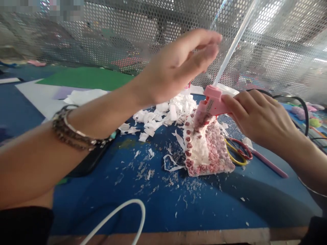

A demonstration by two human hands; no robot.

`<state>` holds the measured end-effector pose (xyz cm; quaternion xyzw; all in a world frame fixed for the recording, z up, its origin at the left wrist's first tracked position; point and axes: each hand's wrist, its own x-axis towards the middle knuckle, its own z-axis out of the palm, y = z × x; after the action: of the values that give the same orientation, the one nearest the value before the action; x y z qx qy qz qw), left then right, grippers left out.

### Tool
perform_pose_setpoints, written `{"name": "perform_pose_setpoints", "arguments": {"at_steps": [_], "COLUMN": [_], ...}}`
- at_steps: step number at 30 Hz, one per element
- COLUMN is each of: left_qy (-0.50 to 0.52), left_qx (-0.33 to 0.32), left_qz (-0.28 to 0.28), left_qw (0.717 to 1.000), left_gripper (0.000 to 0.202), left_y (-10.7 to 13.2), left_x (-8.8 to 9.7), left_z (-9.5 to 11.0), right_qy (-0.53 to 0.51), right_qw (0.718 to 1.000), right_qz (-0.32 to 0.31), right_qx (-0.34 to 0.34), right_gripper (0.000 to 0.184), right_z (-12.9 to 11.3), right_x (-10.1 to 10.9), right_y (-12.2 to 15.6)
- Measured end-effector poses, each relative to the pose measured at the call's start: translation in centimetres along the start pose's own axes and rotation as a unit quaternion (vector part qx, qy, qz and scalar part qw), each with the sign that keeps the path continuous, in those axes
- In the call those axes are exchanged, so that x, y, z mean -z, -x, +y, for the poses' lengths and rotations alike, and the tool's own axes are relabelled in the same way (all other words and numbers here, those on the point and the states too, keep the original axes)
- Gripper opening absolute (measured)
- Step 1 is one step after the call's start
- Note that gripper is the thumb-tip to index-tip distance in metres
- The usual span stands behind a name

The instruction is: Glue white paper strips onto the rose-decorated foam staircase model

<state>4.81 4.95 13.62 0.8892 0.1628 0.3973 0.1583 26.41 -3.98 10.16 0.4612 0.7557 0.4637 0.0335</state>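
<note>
My right hand grips a pink glue gun with a long clear glue stick rising from its back. The nozzle points down at a white craft piece covered with small pink paper roses, lying on the blue table. My left hand hovers raised above the piece, fingers pinched together near the glue stick; whether something small is between the fingertips is unclear. Bracelets circle my left wrist.
A pile of white paper scraps lies behind the craft piece, shreds scattered around. Scissors with red and yellow handles and a pink stick lie right. Green sheet, white paper, perforated metal screen, black cable, white cord.
</note>
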Motion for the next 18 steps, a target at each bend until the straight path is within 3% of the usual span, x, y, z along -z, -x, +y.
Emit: {"name": "perform_pose_setpoints", "arguments": {"at_steps": [2,6,11,18], "left_qy": [0.047,0.108,0.096,0.132], "left_qx": [-0.036,-0.119,-0.056,-0.087], "left_qz": [-0.069,-0.089,-0.086,-0.079], "left_qw": [0.996,0.983,0.990,0.984], "left_gripper": [0.052,0.057,0.050,0.040], "left_y": [-1.7,-3.8,-4.8,-4.8], "left_x": [0.2,0.3,0.7,1.0], "left_z": [0.3,0.5,0.1,0.2], "right_qy": [0.005,0.007,-0.042,-0.005], "right_qw": [1.000,1.000,0.999,1.000], "right_qz": [0.014,0.027,-0.006,0.017], "right_qx": [0.008,0.014,0.006,0.017], "right_gripper": [0.030,0.034,0.039,0.048], "right_z": [0.1,0.5,0.5,0.4], "right_x": [0.0,0.2,0.6,0.8], "right_y": [0.0,-0.1,-0.2,-0.3]}}
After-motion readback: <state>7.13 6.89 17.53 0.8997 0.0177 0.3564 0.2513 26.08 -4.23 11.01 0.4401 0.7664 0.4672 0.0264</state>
